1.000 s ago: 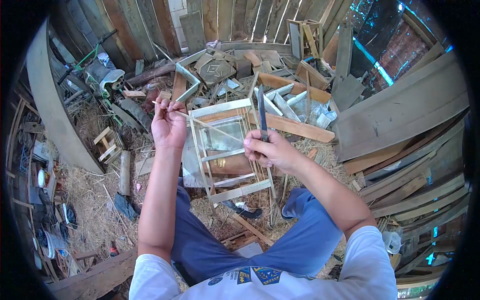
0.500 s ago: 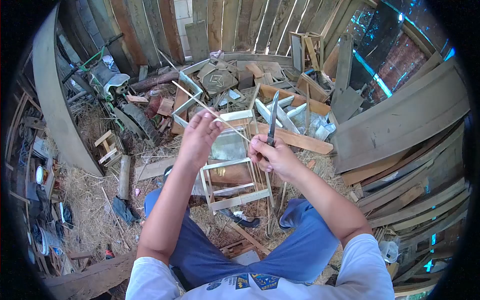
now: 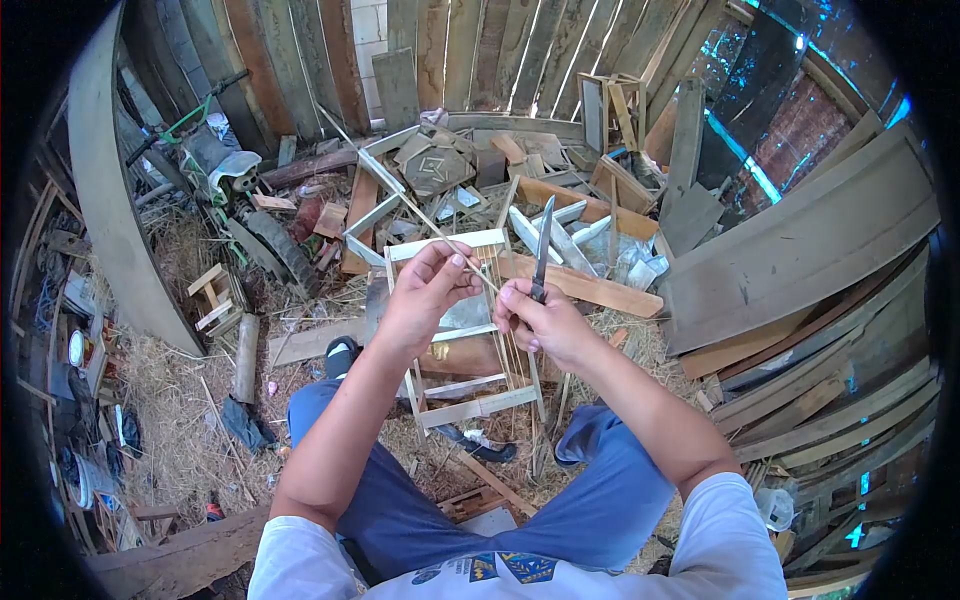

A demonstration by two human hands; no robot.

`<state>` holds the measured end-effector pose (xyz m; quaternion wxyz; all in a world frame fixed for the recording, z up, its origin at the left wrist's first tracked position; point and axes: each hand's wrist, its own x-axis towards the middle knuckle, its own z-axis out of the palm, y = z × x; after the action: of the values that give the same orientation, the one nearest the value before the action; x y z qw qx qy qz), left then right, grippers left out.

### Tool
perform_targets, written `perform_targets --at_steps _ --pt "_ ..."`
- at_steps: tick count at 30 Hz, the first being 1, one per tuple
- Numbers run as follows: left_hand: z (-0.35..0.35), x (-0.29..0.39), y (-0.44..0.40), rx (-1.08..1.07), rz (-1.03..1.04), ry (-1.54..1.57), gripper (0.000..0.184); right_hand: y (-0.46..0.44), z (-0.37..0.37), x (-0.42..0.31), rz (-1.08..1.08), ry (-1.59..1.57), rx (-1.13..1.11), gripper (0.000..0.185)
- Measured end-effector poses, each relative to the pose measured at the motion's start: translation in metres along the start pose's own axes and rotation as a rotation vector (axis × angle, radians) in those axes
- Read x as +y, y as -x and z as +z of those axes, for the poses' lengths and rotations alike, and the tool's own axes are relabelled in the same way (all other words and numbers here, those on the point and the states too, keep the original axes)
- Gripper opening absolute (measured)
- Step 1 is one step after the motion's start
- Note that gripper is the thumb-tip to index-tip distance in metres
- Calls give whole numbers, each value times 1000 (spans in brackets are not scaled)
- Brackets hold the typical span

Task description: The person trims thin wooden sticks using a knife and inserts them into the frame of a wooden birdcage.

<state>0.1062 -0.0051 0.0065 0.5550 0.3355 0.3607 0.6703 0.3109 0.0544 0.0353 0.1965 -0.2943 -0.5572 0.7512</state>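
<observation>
My left hand [image 3: 430,298] pinches a thin wooden stick [image 3: 424,220], which slants from the upper left down toward my other hand. A knife [image 3: 544,242] stands blade up in my right hand [image 3: 548,322], whose fingers are closed around its dark handle. The stick's lower end reaches the fingers of my right hand; whether they grip it too is unclear. Below both hands stands a pale wooden frame [image 3: 478,407] with crossbars, between my knees. Several thin strips [image 3: 513,365] lean along its right side.
Scrap boards and a patterned wooden piece [image 3: 436,170] lie in a heap ahead. A dirt bike [image 3: 240,185] leans at the left, beside a tall curved panel [image 3: 120,200]. Long planks [image 3: 840,400] are stacked at the right. Straw [image 3: 185,420] covers the ground.
My left hand has moved right and slightly down along the stick, closer to my right hand. The knife stays upright in my right hand, which has barely moved.
</observation>
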Motion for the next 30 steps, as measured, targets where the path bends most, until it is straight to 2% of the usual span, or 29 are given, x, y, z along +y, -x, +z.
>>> perform_targets --at_steps 6,9,11,16,18,19,21,22,24,25,27,30 --pt "-1 0 -1 -14 13 3 20 -1 2 2 7 28 -27 29" --pt "-1 3 0 -8 1 25 19 -3 -1 0 8 65 42 30" --pt "1 6 2 -13 -20 17 19 -8 -12 2 -154 242 104 32" --pt "10 16 8 -25 -79 -12 18 -15 -30 -2 -156 308 272 33" --pt "10 13 8 -59 -84 -37 18 -17 -43 -3 -167 639 301 36" --pt "9 10 8 -62 -87 -35 18 -18 -47 -2 -165 639 304 36" --pt "8 5 7 -111 -90 -32 19 -18 -52 -2 -188 320 286 36" --pt "10 3 8 -113 -93 -31 19 -18 -56 -1 -187 320 289 36" --pt "15 2 9 -97 -114 -5 16 -18 -61 -3 -172 -19 159 35" --pt "17 2 10 -98 -117 -5 16 -19 -60 -3 -170 -20 162 35" --pt "21 4 11 -121 -187 -1 14 -19 -54 -7 -568 723 340 31" --pt "27 8 16 -151 -263 5 14 -10 -45 -23 -521 910 286 29"
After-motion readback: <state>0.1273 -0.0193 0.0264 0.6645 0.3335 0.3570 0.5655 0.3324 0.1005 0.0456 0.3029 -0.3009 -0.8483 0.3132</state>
